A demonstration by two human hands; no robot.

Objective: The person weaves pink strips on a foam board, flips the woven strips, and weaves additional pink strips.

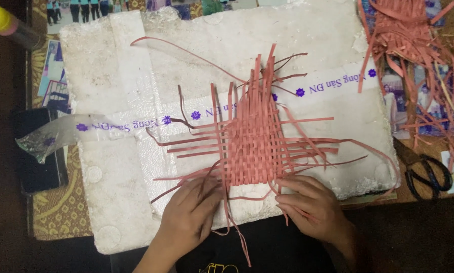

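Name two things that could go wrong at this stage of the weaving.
The woven mat has many loose strip ends sticking out; a tug could slide them free. Both the left hand and right hand press only its near edge, so the far rows might lift or loosen off the foam board.

Dim warm indoor light, dark corners, slightly soft focus, faint shine on white foam board [111, 212]

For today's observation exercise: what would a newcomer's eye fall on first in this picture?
First, the woven mat of reddish strips at the centre, lying on a white foam board with loose ends splaying out. Next, the left hand and right hand pressing at its near edge. Then the heap of spare strips at top right, above black scissors.
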